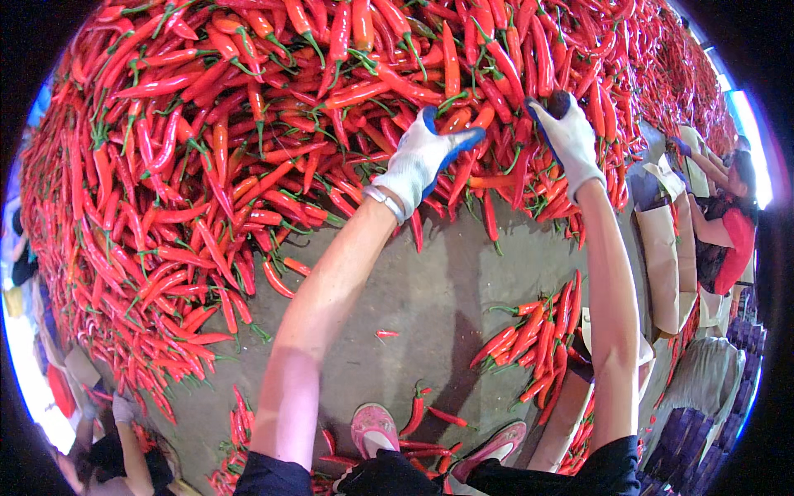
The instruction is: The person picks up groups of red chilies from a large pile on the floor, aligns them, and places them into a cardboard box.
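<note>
A huge heap of red chili peppers with green stems spreads before me on the grey floor. My left hand, in a white knit glove with a blue coated palm, reaches to its near slope. Its thumb and fingers stand apart, with peppers just beyond the gap. My right hand, gloved the same way, is at the heap farther right. Its thumb is spread from the fingers, whose tips look dark; nothing is visibly gripped. The palm undersides are hidden.
Loose peppers lie by my right forearm, others near my pink shoes. A paper bag with peppers stands at lower right. Co-workers sit at right and lower left. Brown paper bags and dark crates stand at right.
</note>
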The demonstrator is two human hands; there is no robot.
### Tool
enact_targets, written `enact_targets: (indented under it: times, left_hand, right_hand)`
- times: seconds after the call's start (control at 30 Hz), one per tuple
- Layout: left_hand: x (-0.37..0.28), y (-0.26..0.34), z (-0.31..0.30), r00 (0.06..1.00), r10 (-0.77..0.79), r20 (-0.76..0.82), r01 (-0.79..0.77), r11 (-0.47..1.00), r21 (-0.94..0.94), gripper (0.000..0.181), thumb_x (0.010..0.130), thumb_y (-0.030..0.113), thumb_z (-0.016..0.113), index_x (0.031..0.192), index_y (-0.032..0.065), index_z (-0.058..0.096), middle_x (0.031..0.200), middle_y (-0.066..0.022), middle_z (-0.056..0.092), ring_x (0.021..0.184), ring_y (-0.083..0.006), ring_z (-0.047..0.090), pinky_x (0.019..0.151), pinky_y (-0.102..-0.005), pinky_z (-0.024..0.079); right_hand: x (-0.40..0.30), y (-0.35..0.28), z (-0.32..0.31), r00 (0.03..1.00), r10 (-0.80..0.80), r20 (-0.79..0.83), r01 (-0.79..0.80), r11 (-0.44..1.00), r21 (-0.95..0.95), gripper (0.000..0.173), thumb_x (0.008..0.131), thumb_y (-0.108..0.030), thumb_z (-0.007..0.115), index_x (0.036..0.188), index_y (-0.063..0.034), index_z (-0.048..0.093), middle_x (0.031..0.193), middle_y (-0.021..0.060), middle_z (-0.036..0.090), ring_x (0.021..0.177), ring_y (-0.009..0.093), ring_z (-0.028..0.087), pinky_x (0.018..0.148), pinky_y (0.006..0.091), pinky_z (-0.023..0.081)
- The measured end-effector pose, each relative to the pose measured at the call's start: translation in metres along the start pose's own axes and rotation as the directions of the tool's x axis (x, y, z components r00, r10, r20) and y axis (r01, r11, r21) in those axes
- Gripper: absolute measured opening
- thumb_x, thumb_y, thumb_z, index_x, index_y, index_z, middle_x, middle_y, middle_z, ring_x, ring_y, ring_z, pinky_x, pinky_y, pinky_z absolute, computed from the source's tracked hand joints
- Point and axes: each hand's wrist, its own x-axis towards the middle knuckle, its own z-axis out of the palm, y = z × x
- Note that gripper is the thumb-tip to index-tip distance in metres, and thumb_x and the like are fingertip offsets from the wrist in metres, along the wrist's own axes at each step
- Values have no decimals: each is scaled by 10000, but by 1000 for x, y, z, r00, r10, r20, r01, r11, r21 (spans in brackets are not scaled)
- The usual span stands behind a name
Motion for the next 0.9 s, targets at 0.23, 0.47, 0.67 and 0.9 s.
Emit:
enact_targets:
  times: [0.23,0.47,0.67,0.9]
  left_hand:
    - [5,-7,21,965,-160,-206,81,935,-346,570,828,48,689,1310,40,386,975,-113,664,745,-220,655,619,-333,565]
    - [13,-6,12,968,-238,-73,194,906,-376,233,925,179,576,1115,85,672,1075,-27,660,904,-181,643,729,-323,581]
    - [3,-9,7,978,-207,-6,194,928,-317,229,891,192,649,1071,51,660,984,-60,669,857,-156,655,678,-278,574]
    - [-7,-25,1,974,-225,20,222,937,-271,268,886,232,671,1057,49,574,807,-75,648,640,-181,656,520,-274,537]
  right_hand:
    - [7,17,8,952,1,305,-167,839,519,468,810,-398,718,1100,-46,614,842,-3,610,708,70,522,591,244,408]
    - [12,13,20,993,-52,107,-13,848,530,511,759,-409,759,1065,-23,626,838,-16,617,691,81,526,601,238,414]
    - [-17,-5,9,910,-32,414,-274,703,656,364,795,-332,732,1040,-79,640,845,-40,607,705,53,498,621,231,405]
    - [-50,-11,38,882,-114,457,-337,524,782,318,873,-233,635,1138,-57,623,1032,0,661,899,66,589,696,247,475]
